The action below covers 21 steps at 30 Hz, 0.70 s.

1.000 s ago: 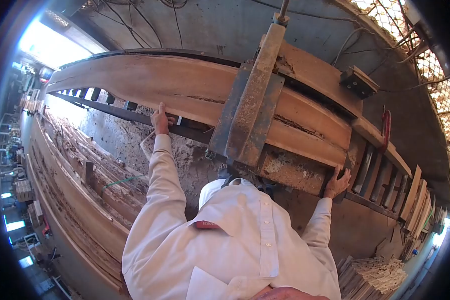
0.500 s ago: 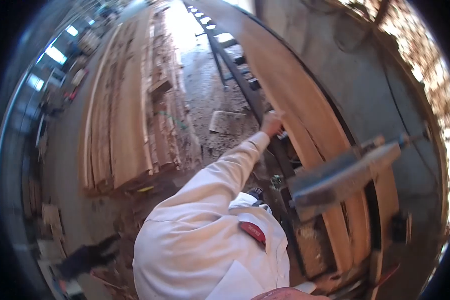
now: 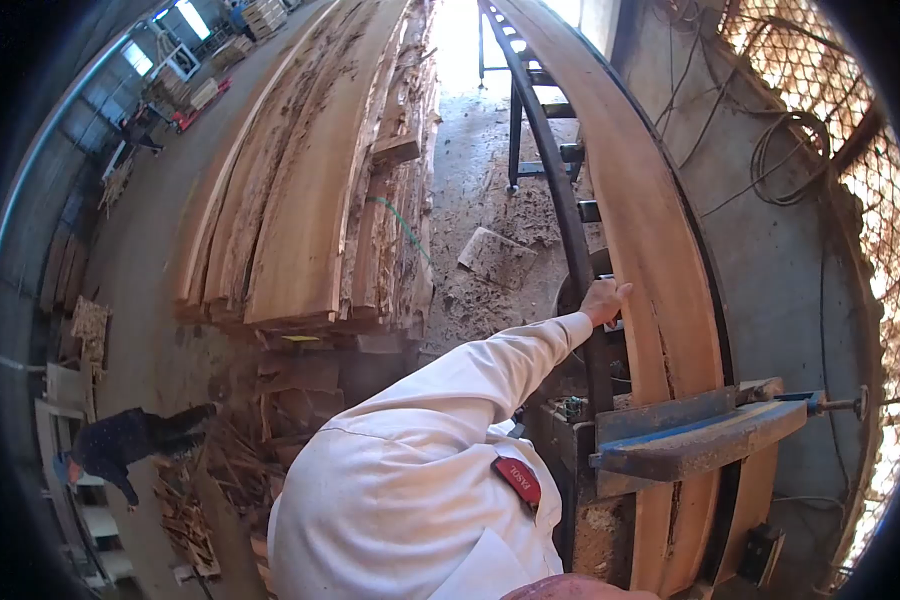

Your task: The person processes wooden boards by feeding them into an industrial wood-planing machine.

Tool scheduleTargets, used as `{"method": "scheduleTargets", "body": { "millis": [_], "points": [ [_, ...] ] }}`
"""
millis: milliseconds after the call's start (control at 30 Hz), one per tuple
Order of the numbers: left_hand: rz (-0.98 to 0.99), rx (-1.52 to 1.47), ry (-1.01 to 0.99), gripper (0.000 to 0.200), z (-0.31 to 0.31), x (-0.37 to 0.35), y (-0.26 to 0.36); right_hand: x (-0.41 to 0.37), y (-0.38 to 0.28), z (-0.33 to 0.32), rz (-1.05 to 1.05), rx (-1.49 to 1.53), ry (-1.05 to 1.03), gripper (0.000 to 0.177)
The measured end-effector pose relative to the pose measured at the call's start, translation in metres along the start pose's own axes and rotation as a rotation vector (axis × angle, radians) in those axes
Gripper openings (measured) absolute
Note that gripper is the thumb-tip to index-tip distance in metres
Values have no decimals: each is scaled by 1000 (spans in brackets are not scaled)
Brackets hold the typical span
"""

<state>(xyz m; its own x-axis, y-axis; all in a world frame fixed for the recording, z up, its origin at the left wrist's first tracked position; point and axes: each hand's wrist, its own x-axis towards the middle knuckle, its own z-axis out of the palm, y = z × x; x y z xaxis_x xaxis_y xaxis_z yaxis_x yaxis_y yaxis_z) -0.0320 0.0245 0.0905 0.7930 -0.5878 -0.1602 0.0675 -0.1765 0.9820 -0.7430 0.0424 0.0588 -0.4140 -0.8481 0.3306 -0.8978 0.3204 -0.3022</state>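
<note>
Left hand (image 3: pixel 605 300) at the near edge of the long pale-brown wooden plank (image 3: pixel 660 230); right hand out of view.
The left arm in its white sleeve stretches forward and to the right; the fingers (image 3: pixel 622 291) lie over the plank's edge, just beside the dark metal rail (image 3: pixel 560 200); whether they clasp the wood cannot be told; the plank runs lengthwise away from the person, passing under the dusty blue-grey metal crossbar (image 3: pixel 700 440) close to the body; a stack of rough bark-edged boards (image 3: pixel 310 200) lies well apart to the left, across the sawdust-strewn floor (image 3: pixel 475 150).
</note>
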Motion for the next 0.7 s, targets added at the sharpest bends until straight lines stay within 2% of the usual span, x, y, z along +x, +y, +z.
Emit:
{"method": "scheduleTargets", "body": {
  "millis": [100, 233, 367, 400, 433, 500, 600, 667, 700],
  "points": [
    [58, 81, 45, 49, 5, 13, -18, -12, 1, 4, -60, 109, -22, 61],
    [72, 74, 55, 49, 1, 2, -3, -40, 10, 10, -155, 330, -96, 61],
    [8, 20, 27, 49, -1, -6, 8, -64, 25, 22, -219, 786, -327, 63],
    [12, 24, 30, 50, -1, -5, 6, -65, 21, 25, -117, 943, -424, 63],
    [22, 20, 46, 50, 0, -4, 3, -59, 7, 28, 217, 1195, -522, 66],
    [43, 13, 73, 50, 4, 2, -7, -60, -91, 1, 929, 1656, -691, 74],
    [20, -6, 37, 49, 2, 0, -4, -55, -153, 1, 1214, 1718, -654, 64],
    [32, 10, 24, 47, 0, -2, -1, -54, -152, 18, 796, 1742, -783, 72],
    [33, 8, 31, 48, 1, -1, -1, -57, -150, 30, 527, 1604, -799, 74]
  ]
}}
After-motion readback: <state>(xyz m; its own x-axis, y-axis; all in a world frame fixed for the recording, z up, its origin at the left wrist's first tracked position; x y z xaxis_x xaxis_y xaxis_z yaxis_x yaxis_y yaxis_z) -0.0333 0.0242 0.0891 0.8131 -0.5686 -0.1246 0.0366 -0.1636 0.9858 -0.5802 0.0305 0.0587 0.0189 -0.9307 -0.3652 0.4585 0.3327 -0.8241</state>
